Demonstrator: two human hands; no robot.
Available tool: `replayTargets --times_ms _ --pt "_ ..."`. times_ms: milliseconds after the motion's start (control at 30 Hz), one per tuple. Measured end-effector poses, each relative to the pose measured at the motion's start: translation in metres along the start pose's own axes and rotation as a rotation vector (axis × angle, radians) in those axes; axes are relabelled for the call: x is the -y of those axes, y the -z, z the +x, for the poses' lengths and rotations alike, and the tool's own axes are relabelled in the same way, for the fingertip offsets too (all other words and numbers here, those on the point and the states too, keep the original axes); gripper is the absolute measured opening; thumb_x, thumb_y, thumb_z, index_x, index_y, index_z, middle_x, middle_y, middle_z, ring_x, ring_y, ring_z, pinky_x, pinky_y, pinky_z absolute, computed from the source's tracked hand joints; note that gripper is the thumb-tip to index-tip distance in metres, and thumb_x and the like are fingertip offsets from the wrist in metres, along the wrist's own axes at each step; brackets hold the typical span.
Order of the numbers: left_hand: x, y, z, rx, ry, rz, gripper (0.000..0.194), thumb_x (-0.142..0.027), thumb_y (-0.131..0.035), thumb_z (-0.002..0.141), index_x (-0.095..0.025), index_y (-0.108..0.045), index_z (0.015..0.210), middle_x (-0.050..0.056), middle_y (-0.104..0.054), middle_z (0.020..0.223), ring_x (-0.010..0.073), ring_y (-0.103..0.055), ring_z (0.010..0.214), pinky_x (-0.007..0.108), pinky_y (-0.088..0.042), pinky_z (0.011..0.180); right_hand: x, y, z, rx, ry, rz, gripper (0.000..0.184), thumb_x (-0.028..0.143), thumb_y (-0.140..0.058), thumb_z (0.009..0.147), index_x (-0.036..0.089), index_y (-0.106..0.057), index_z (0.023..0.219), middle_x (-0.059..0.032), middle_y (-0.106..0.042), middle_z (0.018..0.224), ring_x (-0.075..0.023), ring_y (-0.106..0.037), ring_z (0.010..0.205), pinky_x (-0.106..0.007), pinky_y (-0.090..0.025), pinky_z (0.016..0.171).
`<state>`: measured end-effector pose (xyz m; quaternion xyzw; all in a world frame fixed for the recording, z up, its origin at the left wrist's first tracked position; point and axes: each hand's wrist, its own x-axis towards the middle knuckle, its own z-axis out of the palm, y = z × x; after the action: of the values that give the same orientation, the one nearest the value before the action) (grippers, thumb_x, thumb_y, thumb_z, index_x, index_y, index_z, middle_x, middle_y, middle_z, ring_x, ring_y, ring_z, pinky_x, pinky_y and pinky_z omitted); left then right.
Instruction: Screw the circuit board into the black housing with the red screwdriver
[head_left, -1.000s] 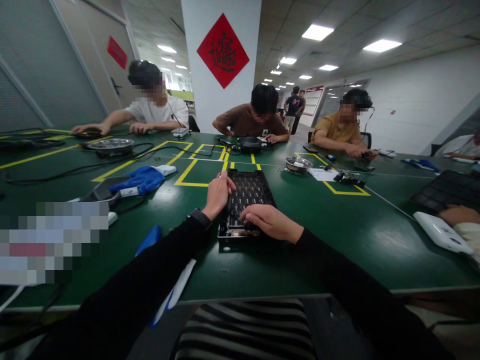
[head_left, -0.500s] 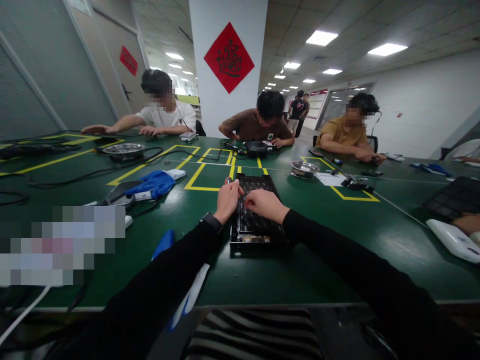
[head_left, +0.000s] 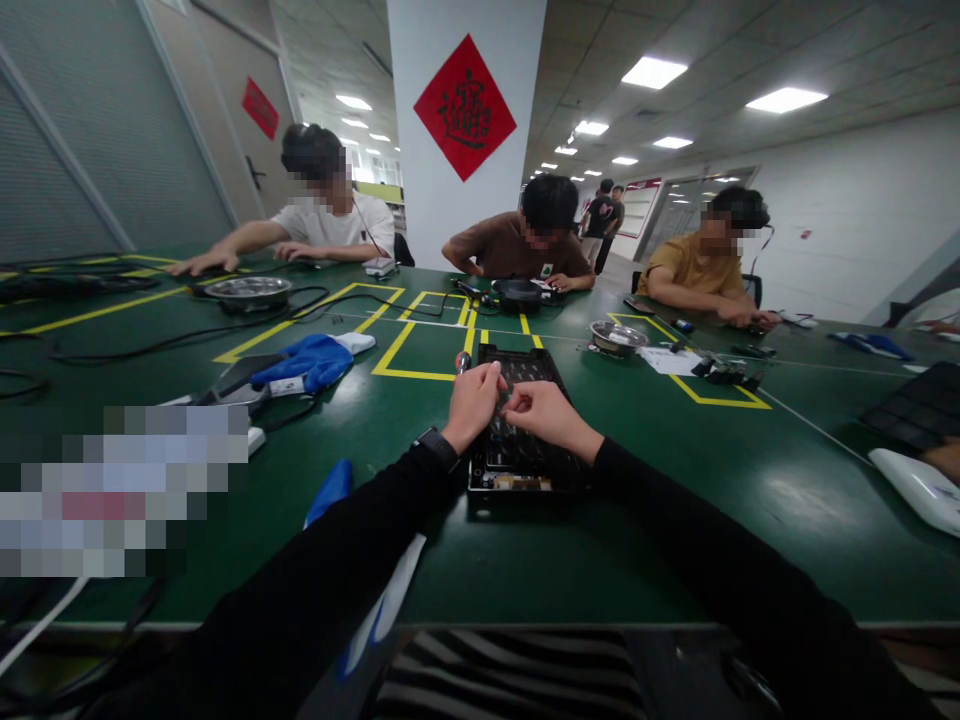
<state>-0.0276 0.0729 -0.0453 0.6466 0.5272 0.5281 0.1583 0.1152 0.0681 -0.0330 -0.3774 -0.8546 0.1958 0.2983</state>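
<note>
A black, flat, open electronic device (head_left: 525, 460) lies on the green table, with a pale yellowish part and circuitry at its near end. My left hand (head_left: 474, 408) is over its left side, fingers closed. Out of that hand, at the far side, sticks a small tool with a round red-and-silver end (head_left: 463, 361); its kind is hard to make out. My right hand (head_left: 553, 415) is above the middle of the device, thumb and fingers pinched close to the left fingertips. Anything between them is too small to name.
Blue-and-white gloves (head_left: 319, 362) lie at left near black cables. A blue-handled thing (head_left: 330, 490) is beside my left sleeve. Metal bowls (head_left: 619, 338) and a paper sheet (head_left: 667, 360) stand farther off. Several people sit across the table; a white case (head_left: 915, 490) is at right.
Both hands have shifted slightly right over the device, still close together. The whole view has also moved a little, and the round end of the tool shows more clearly.
</note>
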Motion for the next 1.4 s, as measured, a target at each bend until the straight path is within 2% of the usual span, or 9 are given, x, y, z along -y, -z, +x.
replayTargets --times_ms 167,367,500,667,900,1067,1167,1267,1400 --pt "-0.002 -0.001 -0.002 0.067 -0.085 0.13 0.048 -0.044 -0.031 0.087 -0.017 -0.052 0.052 0.0 -0.054 0.054 0.012 -0.048 0.054 0.026 -0.03 0.053 -0.002 -0.005 -0.006 -0.178 -0.057 0.296 0.013 0.025 -0.062 0.068 0.013 -0.059 0.066 -0.0029 -0.064 0.065 -0.0133 -0.06 0.061 -0.024 -0.047 0.059" --pt "0.0 -0.003 -0.003 0.092 -0.093 0.17 0.042 -0.043 -0.039 0.083 -0.017 -0.049 0.051 -0.002 -0.049 0.051 0.0111 -0.043 0.052 0.025 -0.027 0.051 -0.004 0.0 -0.008 -0.365 -0.03 0.31 0.022 0.035 -0.065 0.069 0.014 -0.059 0.074 -0.0032 -0.064 0.07 -0.0134 -0.059 0.063 -0.026 -0.048 0.062" --pt "0.0 -0.004 -0.004 0.099 -0.102 0.113 0.036 -0.045 -0.045 0.08 -0.016 -0.055 0.061 -0.001 -0.053 0.057 0.0111 -0.046 0.055 0.024 -0.029 0.053 -0.008 0.002 -0.009 -0.367 -0.026 0.314 0.024 0.035 -0.068 0.066 0.014 -0.058 0.075 -0.0027 -0.063 0.072 -0.0126 -0.058 0.063 -0.027 -0.048 0.063" --pt "-0.004 -0.002 -0.004 0.177 -0.146 0.066 0.038 -0.044 -0.045 0.08 -0.015 -0.052 0.057 -0.002 -0.049 0.055 0.0103 -0.044 0.055 0.023 -0.028 0.052 -0.009 0.002 -0.008 -0.411 -0.005 0.313 0.024 0.03 -0.068 0.066 0.015 -0.054 0.079 -0.0009 -0.06 0.073 -0.0112 -0.055 0.063 -0.025 -0.045 0.06" --pt "-0.008 -0.002 -0.004 0.219 -0.189 -0.03 0.036 -0.044 -0.047 0.081 -0.014 -0.055 0.062 -0.002 -0.049 0.057 0.0099 -0.043 0.056 0.023 -0.03 0.052 -0.007 0.005 -0.01 -0.476 0.029 0.215 0.021 0.022 -0.069 0.064 0.016 -0.053 0.077 0.0024 -0.056 0.071 -0.0083 -0.045 0.055 -0.022 -0.037 0.054" --pt "-0.007 -0.003 -0.003 0.139 -0.235 0.0 0.032 -0.04 -0.044 0.085 -0.015 -0.057 0.071 -0.001 -0.051 0.061 0.0112 -0.044 0.058 0.024 -0.032 0.055 -0.005 0.005 -0.009 -0.464 0.057 0.274 0.017 0.023 -0.063 0.071 0.017 -0.054 0.085 0.0001 -0.058 0.08 -0.0098 -0.049 0.062 -0.022 -0.039 0.056" --pt "-0.006 -0.004 -0.002 0.106 -0.249 0.001 0.03 -0.037 -0.04 0.087 -0.016 -0.056 0.074 0.0 -0.053 0.065 0.0122 -0.046 0.063 0.024 -0.035 0.059 -0.004 0.005 -0.008 -0.446 0.069 0.289 0.015 0.023 -0.054 0.078 0.016 -0.055 0.092 -0.0035 -0.06 0.09 -0.0128 -0.055 0.076 -0.025 -0.043 0.066" --pt "-0.007 -0.004 -0.002 0.111 -0.263 -0.014 0.028 -0.036 -0.039 0.088 -0.016 -0.054 0.073 0.0 -0.052 0.066 0.0125 -0.047 0.064 0.024 -0.036 0.06 -0.005 0.006 -0.008 -0.438 0.076 0.234 0.013 0.023 -0.051 0.081 0.015 -0.059 0.088 -0.0041 -0.062 0.087 -0.0141 -0.055 0.079 -0.027 -0.043 0.075" --pt "-0.009 -0.002 -0.003 0.109 -0.26 -0.028 0.029 -0.038 -0.041 0.087 -0.016 -0.054 0.072 -0.001 -0.051 0.065 0.0121 -0.046 0.063 0.024 -0.035 0.059 -0.008 0.008 -0.008 -0.422 0.077 0.222 0.014 0.026 -0.051 0.082 0.015 -0.06 0.083 -0.0034 -0.061 0.082 -0.0139 -0.054 0.076 -0.027 -0.042 0.073"
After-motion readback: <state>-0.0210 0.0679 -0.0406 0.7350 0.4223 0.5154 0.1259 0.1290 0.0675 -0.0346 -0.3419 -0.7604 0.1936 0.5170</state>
